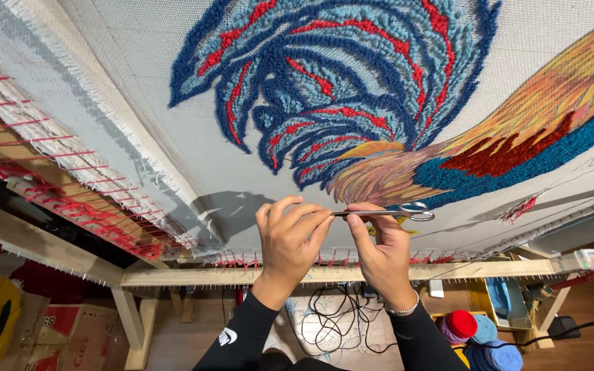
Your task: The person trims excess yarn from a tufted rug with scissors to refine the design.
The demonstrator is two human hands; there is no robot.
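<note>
Both hands (pixel 290 240) (pixel 379 251) at scissors (pixel 386 214), tufted cloth (pixel 242 172) behind, wooden frame (pixel 242 275) below.

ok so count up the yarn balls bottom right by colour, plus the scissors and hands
red yarn ball: 1
teal yarn ball: 1
blue yarn ball: 1
scissors: 1
left hand: 1
right hand: 1
total: 6

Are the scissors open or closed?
Closed, it seems. The scissors show as one thin silver line between the left hand and right hand, with the finger loops lying together.
</note>
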